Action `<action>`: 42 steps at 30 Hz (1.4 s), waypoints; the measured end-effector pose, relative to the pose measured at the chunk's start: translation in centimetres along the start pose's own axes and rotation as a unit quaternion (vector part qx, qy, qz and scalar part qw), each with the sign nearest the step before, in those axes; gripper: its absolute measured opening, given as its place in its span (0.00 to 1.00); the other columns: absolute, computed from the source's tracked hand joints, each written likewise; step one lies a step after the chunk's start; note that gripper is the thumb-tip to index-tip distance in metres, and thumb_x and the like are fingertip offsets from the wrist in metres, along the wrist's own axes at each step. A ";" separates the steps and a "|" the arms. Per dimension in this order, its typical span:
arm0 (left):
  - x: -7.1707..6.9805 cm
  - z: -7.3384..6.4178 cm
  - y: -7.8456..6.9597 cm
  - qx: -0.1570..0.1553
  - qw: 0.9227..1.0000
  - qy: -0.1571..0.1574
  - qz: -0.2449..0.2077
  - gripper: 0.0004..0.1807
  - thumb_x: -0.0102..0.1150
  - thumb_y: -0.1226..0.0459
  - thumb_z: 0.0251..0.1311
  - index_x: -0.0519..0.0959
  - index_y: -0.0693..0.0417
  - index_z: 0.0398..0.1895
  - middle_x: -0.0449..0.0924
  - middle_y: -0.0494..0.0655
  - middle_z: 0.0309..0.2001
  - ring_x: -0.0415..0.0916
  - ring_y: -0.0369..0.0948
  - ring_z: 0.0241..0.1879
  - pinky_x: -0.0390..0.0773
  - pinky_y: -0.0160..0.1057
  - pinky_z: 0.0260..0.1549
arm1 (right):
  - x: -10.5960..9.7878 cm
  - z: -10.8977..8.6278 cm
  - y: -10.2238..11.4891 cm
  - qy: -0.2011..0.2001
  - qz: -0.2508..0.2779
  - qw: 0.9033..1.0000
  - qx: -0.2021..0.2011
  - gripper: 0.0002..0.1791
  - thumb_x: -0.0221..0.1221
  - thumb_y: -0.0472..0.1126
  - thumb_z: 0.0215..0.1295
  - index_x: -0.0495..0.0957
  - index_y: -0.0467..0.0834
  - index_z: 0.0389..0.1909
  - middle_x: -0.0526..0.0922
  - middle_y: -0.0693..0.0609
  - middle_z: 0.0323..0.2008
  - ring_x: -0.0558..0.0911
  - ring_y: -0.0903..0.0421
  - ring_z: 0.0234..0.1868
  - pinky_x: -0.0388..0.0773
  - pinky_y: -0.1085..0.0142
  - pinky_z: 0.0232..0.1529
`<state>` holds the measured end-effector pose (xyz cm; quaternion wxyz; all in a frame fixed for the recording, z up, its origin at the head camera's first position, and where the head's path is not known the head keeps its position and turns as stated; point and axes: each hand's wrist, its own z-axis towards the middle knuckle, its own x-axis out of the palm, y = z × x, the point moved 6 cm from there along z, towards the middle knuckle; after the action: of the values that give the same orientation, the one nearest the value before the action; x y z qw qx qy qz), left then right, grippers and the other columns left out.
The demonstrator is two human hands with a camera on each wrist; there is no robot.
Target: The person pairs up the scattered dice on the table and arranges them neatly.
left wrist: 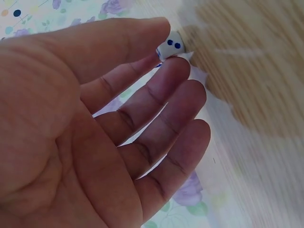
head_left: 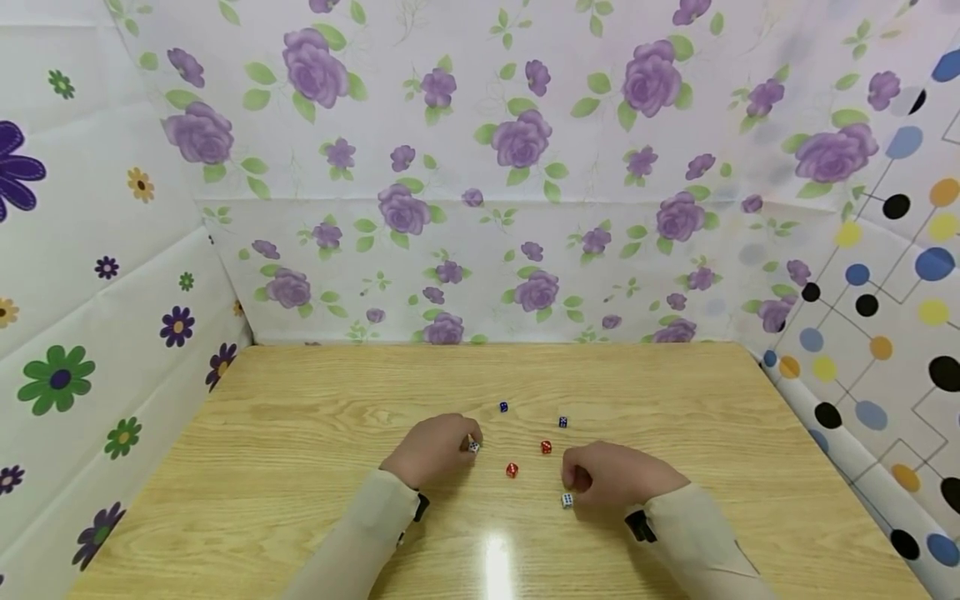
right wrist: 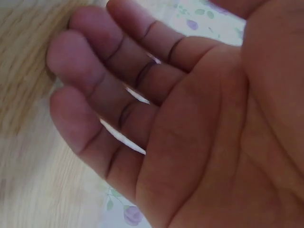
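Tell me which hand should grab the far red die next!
Probably the right hand: it's close to that red die and seems empty. The left hand is farther away and pinches a white die.

Left hand (left wrist: pixel 85 121), fingers (left wrist: pixel 173 70) pinching a white die (left wrist: pixel 170 49) with blue pips, wood-grain surface (left wrist: pixel 256 61), purple-flowered cloth (left wrist: pixel 190 191)

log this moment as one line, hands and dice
left hand: pinches white die | right hand: beside second white die, contact unclear | table: two red dice, two blue dice
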<state>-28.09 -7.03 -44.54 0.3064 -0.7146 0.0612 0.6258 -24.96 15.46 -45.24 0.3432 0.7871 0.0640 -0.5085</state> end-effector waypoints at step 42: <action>0.8 -1.2 -1.6 0.035 0.994 0.092 -0.055 0.05 0.62 0.66 0.57 0.79 0.44 0.30 0.75 0.32 0.29 0.70 0.31 0.27 0.72 0.33 0.30 | 1.0 0.2 0.6 0.031 0.012 0.999 -0.022 0.07 0.65 0.42 0.56 0.74 0.53 0.26 0.70 0.61 0.21 0.66 0.65 0.22 0.64 0.70 0.25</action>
<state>-26.18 -6.14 -44.69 0.3586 -0.7600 0.0714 0.5374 -24.40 14.62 -45.84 0.3638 0.7955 0.0763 -0.4785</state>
